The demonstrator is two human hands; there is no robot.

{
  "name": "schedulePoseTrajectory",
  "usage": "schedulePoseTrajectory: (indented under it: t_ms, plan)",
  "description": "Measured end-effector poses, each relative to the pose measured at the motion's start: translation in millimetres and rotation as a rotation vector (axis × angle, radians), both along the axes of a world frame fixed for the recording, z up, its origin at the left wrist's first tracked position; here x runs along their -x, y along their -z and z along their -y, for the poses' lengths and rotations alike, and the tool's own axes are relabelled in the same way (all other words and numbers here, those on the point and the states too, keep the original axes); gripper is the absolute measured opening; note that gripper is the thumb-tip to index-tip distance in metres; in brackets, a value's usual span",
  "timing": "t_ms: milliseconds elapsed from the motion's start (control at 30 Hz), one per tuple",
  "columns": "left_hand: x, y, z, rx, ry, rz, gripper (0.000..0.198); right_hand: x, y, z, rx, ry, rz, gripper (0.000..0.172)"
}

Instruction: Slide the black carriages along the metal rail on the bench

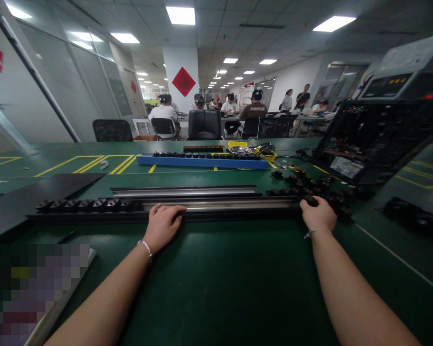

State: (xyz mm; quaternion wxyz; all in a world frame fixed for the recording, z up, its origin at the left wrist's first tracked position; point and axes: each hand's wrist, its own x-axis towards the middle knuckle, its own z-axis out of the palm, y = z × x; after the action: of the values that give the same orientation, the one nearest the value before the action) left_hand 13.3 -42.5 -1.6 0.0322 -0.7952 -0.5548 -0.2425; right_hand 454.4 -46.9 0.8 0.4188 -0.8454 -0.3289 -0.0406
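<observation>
1. Main container: a long, narrow black channel [220, 216] lies lengthwise across the green tabletop [216, 288], directly in front of the person. Its upper face shows a bare strip of smooth, shiny metal along the middle.
2. Channel contents: a row of blocky black parts [92, 205], with bright metallic faces on top, sits side by side at the left end.
3. Left hand [163, 227]: laid over the channel just right of the row, fingers on the upper surface, thumb toward the near side. Whether it grips cannot be told.
4. Right hand [319, 214]: at the channel's right end, fingers clamped on a small black part [312, 202], its shape mostly hidden.
5. Parallel rail [184, 191]: straight, with a brushed-looking silver face, just beyond the channel.
6. Loose stock: a heap of irregular black parts [299, 181] lies beyond the right hand.
7. Blue tray [202, 163]: long and shallow, farther back, holding a line of small dark parts [202, 155].
8. Round dish [240, 150]: shiny metal, near the tray's right end, beside black cables [261, 149]; contents too small to tell.
9. Open black case [411, 127]: box-shaped, at right, with dark components inside. A grey instrument [400, 62] with a lit display rests on top.
</observation>
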Motion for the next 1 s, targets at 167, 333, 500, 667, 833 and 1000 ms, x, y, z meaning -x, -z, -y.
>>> schedulePoseTrajectory:
  t_ms: [167,333,500,667,833,1000]
  plan:
    - [-0.2,-0.6,0.3,0.005,0.002,0.003,0.027,-6.7,-1.0,2.2,0.020,0.064,-0.039,0.047]
    - [0.6,-0.6,-0.2,0.005,0.004,-0.003,0.027,-26.2,-5.4,12.3,0.022,0.158,-0.098,0.049]
    - [1.2,0.4,-1.1,-0.002,0.003,-0.008,0.026,-46.0,-16.8,26.8,0.221,0.096,-0.077,0.045]
    - [1.3,1.4,-1.1,-0.015,0.010,-0.011,0.028,-60.5,-13.8,28.6,0.412,-0.020,-0.031,0.024]
    - [0.7,0.0,-0.3,-0.009,0.011,-0.014,0.027,-70.2,4.2,19.4,0.423,-0.041,0.000,0.023]
    - [0.1,-1.5,0.4,-0.004,0.004,-0.005,0.027,-68.8,16.7,12.5,0.352,0.034,0.021,0.040]
